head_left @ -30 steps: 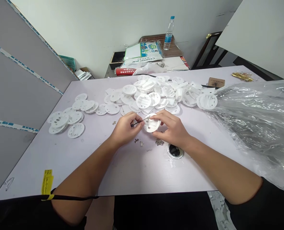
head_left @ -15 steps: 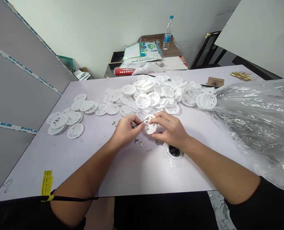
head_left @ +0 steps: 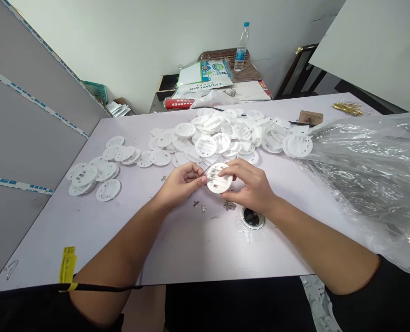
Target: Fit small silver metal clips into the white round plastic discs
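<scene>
Table (head_left: 97, 240) below, left fingers (head_left: 191, 174) pinch a thin tool (head_left: 204, 170) slanting up-right beside a disc (head_left: 213, 180).

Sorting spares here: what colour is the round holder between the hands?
White: the holder shows best in the head view.

**Black sleeves, bare arms**

A plain black short-sleeved top shows at the bottom of the view, with the left sleeve (head_left: 25, 309) and right sleeve (head_left: 371, 295). The left forearm (head_left: 118, 249) and right forearm (head_left: 315, 249) run bare to the left hand (head_left: 180, 182) and right hand (head_left: 251, 186). A thin black cord (head_left: 104, 288) with a yellow tag (head_left: 67, 267) crosses the left arm.
</scene>
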A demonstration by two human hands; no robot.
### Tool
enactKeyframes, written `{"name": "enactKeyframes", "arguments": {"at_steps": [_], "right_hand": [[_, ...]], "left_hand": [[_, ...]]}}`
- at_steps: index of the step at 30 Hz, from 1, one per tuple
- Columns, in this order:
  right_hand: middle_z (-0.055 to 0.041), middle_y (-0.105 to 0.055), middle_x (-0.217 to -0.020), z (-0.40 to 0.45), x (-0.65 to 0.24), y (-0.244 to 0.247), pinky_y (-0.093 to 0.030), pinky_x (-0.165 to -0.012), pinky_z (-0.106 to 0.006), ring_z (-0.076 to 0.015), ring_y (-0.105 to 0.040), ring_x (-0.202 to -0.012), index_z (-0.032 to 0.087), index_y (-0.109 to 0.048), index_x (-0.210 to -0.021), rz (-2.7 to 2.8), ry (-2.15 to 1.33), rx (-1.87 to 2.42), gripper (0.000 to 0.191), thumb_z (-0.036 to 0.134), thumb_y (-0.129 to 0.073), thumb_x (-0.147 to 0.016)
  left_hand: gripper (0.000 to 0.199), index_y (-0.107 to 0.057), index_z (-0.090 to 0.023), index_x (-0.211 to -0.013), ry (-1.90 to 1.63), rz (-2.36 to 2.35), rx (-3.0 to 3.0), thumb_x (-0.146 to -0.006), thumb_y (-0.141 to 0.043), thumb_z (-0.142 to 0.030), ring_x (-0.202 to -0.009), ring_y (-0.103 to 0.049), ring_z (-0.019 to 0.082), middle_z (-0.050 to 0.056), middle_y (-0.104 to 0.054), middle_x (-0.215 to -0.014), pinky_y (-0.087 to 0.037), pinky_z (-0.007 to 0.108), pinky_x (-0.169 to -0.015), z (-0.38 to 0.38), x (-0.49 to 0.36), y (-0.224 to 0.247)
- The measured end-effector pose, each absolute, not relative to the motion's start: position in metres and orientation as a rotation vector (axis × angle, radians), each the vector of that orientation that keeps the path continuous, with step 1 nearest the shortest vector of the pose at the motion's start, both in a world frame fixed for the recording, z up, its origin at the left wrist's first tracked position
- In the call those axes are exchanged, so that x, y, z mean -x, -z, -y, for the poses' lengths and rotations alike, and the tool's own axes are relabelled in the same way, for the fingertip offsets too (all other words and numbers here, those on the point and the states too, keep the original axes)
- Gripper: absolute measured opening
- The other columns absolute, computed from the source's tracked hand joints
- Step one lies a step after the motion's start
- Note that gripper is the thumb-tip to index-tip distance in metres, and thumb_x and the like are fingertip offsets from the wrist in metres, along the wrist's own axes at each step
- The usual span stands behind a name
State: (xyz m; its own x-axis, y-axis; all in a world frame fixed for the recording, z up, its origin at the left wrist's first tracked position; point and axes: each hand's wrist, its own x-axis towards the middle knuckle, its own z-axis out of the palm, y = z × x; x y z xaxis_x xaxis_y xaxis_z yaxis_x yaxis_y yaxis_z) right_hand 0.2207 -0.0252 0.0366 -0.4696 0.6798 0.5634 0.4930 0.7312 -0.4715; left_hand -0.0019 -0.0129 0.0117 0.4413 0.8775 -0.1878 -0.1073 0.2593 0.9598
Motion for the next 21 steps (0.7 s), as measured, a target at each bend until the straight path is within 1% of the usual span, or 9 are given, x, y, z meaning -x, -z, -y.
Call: {"name": "enactKeyframes", "arguments": {"at_steps": [4, 10, 15, 21], "right_hand": [[-0.0040, -0.063, -0.094, 0.0247, -0.2213, -0.0368, -0.051, -0.065, -0.033, -0.0172, -0.058, -0.076, 0.025, -0.062, -0.104, 2.150, -0.323, 0.833, 0.033, 0.017, -0.075, -0.076], [-0.0044, -0.062, -0.096, 0.0244, -0.2232, -0.0376, -0.050, -0.066, -0.033, -0.0188, -0.060, -0.082, 0.025, -0.062, -0.106, 2.140, -0.356, 0.800, 0.037, 0.020, -0.080, -0.074], [-0.0041, -0.063, -0.096, 0.0245, -0.2241, -0.0384, -0.051, -0.068, -0.034, -0.0191, -0.060, -0.082, 0.026, -0.062, -0.106, 2.137, -0.370, 0.772, 0.037, 0.021, -0.081, -0.074], [-0.0057, -0.064, -0.099, 0.0249, -0.2270, -0.0378, -0.053, -0.073, -0.036, -0.0217, -0.064, -0.088, 0.025, -0.062, -0.107, 2.154, -0.413, 0.728, 0.042, 0.030, -0.086, -0.073]], "left_hand": [[0.037, -0.058, -0.018, -0.086, -0.786, -0.829, -1.075, -0.077, -0.084, -0.043, -0.053, -0.044, 0.001, -0.001, -0.067, -0.084, -0.033, 0.017, -0.050, 0.0107, 0.0043, -0.0112], [0.038, -0.055, -0.021, -0.086, -0.725, -0.800, -1.018, -0.076, -0.084, -0.044, -0.050, -0.038, 0.001, -0.004, -0.063, -0.077, -0.026, 0.017, -0.046, 0.0089, 0.0072, -0.0072], [0.038, -0.057, -0.021, -0.087, -0.694, -0.772, -1.012, -0.074, -0.086, -0.043, -0.051, -0.039, 0.003, -0.004, -0.056, -0.068, -0.026, 0.018, -0.047, 0.0079, 0.0084, -0.0069], [0.038, -0.063, -0.021, -0.092, -0.655, -0.719, -0.985, -0.071, -0.088, -0.039, -0.050, -0.038, 0.003, -0.005, -0.058, -0.063, -0.028, 0.018, -0.048, 0.0068, 0.0096, -0.0032]]}}
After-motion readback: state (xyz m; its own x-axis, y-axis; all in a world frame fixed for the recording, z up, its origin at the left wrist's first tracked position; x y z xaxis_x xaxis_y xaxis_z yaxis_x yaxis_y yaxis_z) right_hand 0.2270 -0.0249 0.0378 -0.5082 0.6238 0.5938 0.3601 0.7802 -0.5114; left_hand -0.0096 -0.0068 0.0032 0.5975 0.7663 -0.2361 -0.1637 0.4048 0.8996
